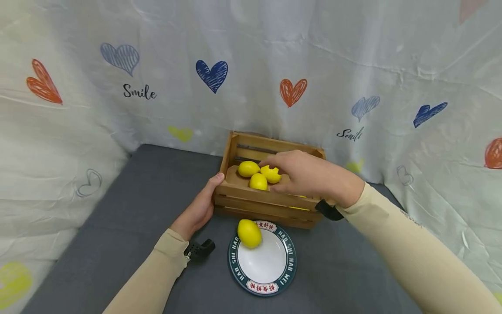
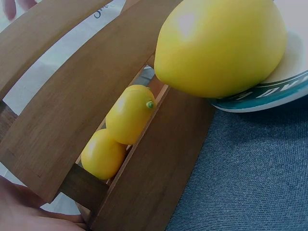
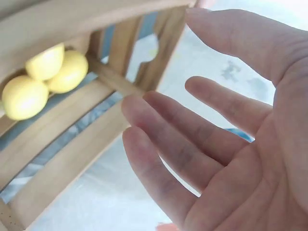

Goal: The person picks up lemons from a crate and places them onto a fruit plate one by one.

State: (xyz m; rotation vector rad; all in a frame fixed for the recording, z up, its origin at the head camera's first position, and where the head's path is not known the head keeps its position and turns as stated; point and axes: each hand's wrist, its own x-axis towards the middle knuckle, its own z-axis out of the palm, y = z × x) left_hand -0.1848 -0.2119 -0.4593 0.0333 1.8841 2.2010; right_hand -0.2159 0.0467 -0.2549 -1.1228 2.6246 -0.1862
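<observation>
A slatted wooden crate stands on the table, with several yellow lemons inside. Three show over its front wall: one at the left, one in front and one beside the right fingertips. My left hand holds the crate's front left corner, thumb on the rim. Over the crate reaches my right hand, fingers spread and apart from the lemons in the right wrist view. A single lemon lies on the upper left of a white plate with a dark green lettered rim.
The plate sits close in front of the crate on the dark grey table. Behind and at both sides hangs a pale curtain printed with hearts. Black wrist straps show below the hands.
</observation>
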